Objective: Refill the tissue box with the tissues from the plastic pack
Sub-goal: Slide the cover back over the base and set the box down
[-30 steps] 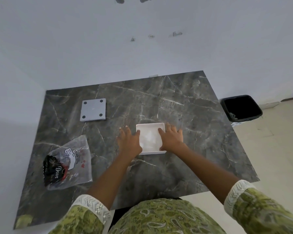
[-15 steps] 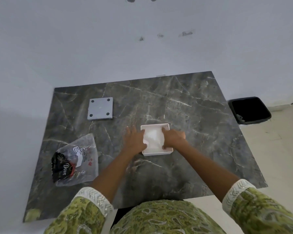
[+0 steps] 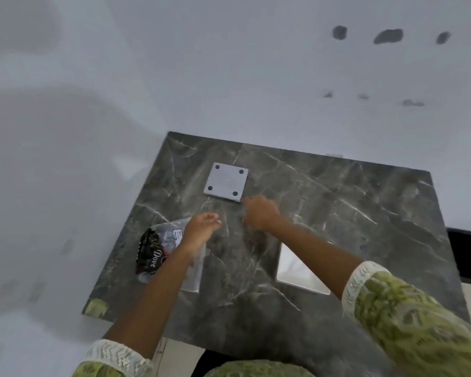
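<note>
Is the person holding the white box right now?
No, the white box sits alone on the table, while the right hand reaches toward the grey square lid.

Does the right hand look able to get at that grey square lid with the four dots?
Probably yes. The right hand is already almost at the near corner of the grey square lid, and nothing lies on the dark table between them. Whether the fingers touch it yet is too blurred to tell.
</note>
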